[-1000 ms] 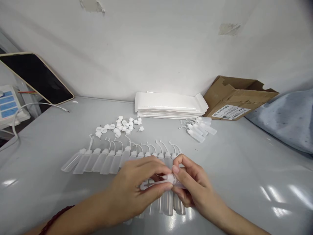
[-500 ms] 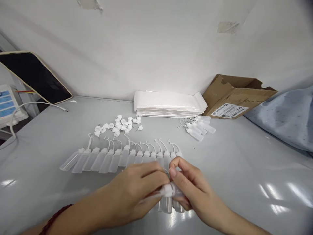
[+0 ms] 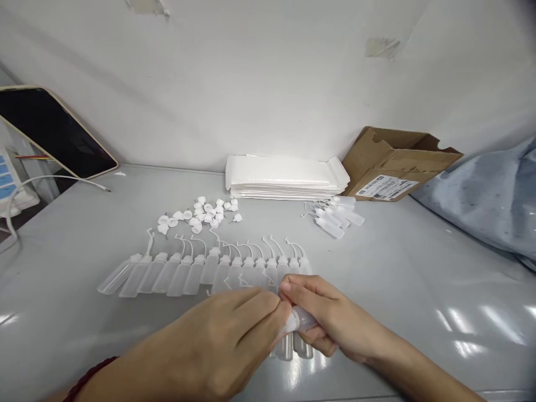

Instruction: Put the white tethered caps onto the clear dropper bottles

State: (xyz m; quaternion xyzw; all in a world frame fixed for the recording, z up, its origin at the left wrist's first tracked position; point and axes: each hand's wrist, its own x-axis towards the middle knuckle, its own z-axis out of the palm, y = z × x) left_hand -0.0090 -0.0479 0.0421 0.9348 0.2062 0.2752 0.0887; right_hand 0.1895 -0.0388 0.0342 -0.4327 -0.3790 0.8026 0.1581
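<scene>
My right hand [image 3: 335,312] is closed around a small translucent squeeze bottle [image 3: 306,317], which lies tilted with its neck toward the left. The fingers of my left hand [image 3: 226,335] are pinched around the white cap [image 3: 292,321] at that neck, hiding most of it. Both hands meet above the tabletop. Just beyond them lies a row of translucent bottles [image 3: 180,276] with white tethered caps. More bottles [image 3: 285,347] lie beneath my hands and are partly covered.
White needle-tipped caps [image 3: 207,212] lie loose in a pile behind the row. Several small bottles [image 3: 335,220] sit before a cardboard box [image 3: 402,164]. White padded envelopes [image 3: 285,173] are stacked against the wall. A tablet [image 3: 54,134] and white cable [image 3: 84,180] are at left.
My left fingers have closed further over the cap and the hand has shifted slightly right. The bottle has risen slightly. The whole view has moved a little.
</scene>
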